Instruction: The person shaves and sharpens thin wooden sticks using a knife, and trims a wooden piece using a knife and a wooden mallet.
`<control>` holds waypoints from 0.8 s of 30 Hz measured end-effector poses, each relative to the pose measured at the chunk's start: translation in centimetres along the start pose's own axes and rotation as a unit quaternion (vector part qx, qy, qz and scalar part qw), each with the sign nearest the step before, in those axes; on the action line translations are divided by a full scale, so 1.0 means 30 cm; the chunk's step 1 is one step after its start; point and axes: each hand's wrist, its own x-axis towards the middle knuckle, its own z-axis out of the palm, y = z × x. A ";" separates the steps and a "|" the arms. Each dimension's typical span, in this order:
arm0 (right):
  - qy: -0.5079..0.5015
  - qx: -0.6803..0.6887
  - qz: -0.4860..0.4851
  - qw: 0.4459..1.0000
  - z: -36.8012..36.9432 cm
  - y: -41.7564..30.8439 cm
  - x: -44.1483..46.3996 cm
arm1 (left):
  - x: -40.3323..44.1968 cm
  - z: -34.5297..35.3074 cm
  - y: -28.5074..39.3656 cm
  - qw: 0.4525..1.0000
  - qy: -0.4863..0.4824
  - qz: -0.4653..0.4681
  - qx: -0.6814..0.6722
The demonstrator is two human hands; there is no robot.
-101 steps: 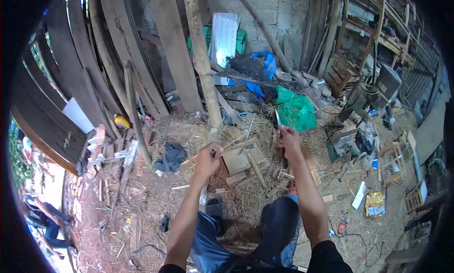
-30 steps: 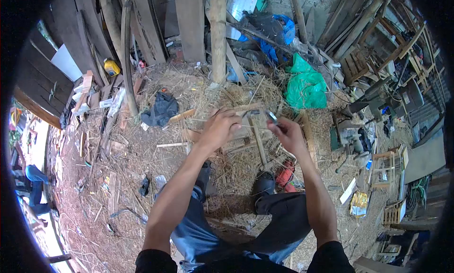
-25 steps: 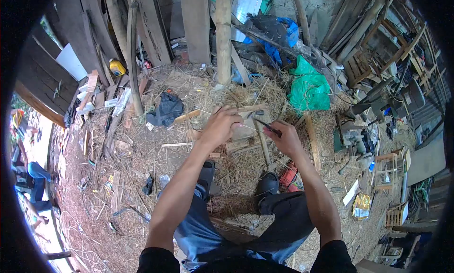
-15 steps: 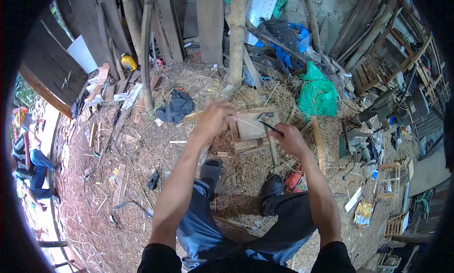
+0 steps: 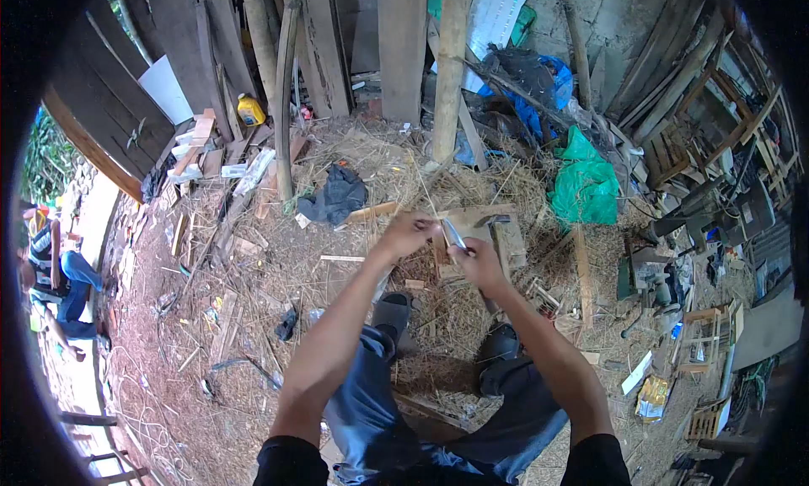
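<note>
My left hand [image 5: 409, 235] is closed on a thin pale wooden stick [image 5: 426, 189], which points up and away from the fingers. In my right hand [image 5: 480, 264] is a knife [image 5: 452, 232], its shiny blade close to the lower end of the stick by my left fingertips. Whether blade and stick touch, I cannot make out. Just beyond both hands, low over the straw, lies a wooden block [image 5: 511, 243] with boards around it. A dark tool that looks like a hammer [image 5: 492, 221] rests there, partly visible.
Wood scraps and straw cover the ground [image 5: 253, 317]. A dark cloth [image 5: 335, 194] lies ahead to the left, a green plastic bag [image 5: 583, 183] to the right. A wooden post [image 5: 451, 73] stands ahead. Other people [image 5: 59, 275] are at the far left.
My right hand has moved left, bringing the knife close to my left hand. The stick has swung from pointing right to pointing upward. The view has shifted slightly left.
</note>
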 end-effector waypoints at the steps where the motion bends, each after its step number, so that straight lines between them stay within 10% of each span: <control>1: -0.017 0.055 0.034 0.998 0.049 -0.012 0.026 | 0.018 -0.001 -0.002 1.000 0.000 -0.001 0.003; 5: -0.038 0.257 0.166 0.951 0.212 -0.044 0.131 | 0.099 -0.058 -0.100 0.996 0.021 -0.009 0.087; 13: 0.017 0.353 0.179 0.918 0.708 0.393 0.323 | 0.138 -0.139 -0.666 0.950 0.107 -0.177 -0.234; 24: 0.049 0.035 0.232 0.971 0.973 0.643 0.443 | 0.233 -0.049 -1.188 0.949 0.221 -0.192 -0.119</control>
